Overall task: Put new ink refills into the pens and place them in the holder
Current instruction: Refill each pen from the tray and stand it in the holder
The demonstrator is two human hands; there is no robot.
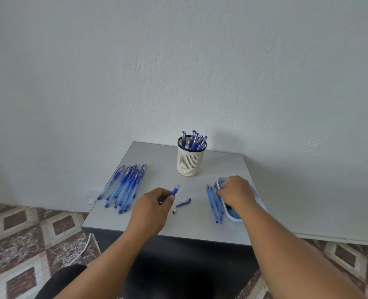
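Head view of a small grey rectangular table [157,169] set against a pale textured wall [178,61]. The left hand [150,212] has its fingers curled round a translucent blue pen barrel with a darker blue grip [175,190], whose open front end points up and away from the person. Just right of that hand, on the tabletop, lie a loose dark-blue pen cap [183,202] and a small metallic pen tip [174,211]. The right hand [234,192] reaches over the near-left rim of a white oblong plastic tray [232,216] at the table's right edge; its fingers bend down toward the tray and the refills beside it, but whether they pinch anything cannot be told — the back of the hand hides the fingertips. A row of thin blue ink refills [215,205] lies on the table just left of the tray, with more blue items inside it. At the far centre stands a cream perforated cylindrical pen holder with a black rim [191,160], upright, containing several capped blue pens [195,139]. On the table's left side rests a loose pile of capped blue pens [124,186], overlapping one another. Below the table — a patterned brown-and-cream tiled floor [27,234] and a white cable [83,249].
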